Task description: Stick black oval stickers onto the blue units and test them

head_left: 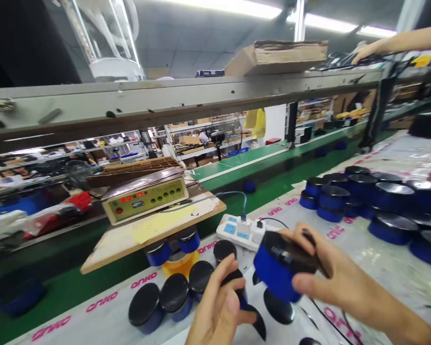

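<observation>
Head cam: the round blue case (275, 273) has a glossy black top, kinda blurry, tilted up off the table (104, 316) near the power strip (232, 230). Right hand (339, 280) has it gripped between thumb and fingers. Left hand (217, 306) is half-curled beside it, can't tell if it's holding anything. Orange tub (182, 264) sits behind some black-topped cases (175, 293), contents unclear.

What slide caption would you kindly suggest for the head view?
Right hand grips a blue-and-black round unit above a pink-lettered sheet, left hand beside it, white power strip behind.
</observation>
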A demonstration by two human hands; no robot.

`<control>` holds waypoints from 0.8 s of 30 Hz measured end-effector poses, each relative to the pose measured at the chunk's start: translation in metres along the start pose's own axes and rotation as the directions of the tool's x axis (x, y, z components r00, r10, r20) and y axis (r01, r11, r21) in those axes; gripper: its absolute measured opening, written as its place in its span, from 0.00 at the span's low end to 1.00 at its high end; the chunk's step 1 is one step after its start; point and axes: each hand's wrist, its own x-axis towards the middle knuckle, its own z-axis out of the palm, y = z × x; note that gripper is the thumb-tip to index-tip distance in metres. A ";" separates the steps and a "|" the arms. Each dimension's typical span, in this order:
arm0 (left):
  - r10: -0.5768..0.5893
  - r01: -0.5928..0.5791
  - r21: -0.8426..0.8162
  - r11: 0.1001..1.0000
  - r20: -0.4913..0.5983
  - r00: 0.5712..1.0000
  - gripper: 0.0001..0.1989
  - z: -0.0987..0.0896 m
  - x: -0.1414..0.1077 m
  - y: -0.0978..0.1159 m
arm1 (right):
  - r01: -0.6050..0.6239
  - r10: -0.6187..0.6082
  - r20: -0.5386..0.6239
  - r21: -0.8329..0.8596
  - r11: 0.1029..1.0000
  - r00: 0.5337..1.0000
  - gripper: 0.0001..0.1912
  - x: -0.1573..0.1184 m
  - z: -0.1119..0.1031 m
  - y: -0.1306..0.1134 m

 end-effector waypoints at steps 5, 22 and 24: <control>-0.002 -0.006 -0.347 0.938 -0.020 1.000 0.37 -0.007 0.003 0.024 | 0.128 -0.131 0.216 0.028 0.991 0.968 0.12 0.030 0.039 -0.048; -0.350 0.320 -0.400 0.859 -0.002 0.937 0.31 -0.036 0.011 0.040 | 0.454 -0.350 0.343 -0.295 0.841 0.872 0.14 0.023 0.058 -0.025; -0.290 0.269 -0.279 0.922 -0.038 0.956 0.32 -0.037 0.012 0.039 | 0.463 -0.331 0.364 -0.378 0.802 0.871 0.14 0.017 0.057 -0.024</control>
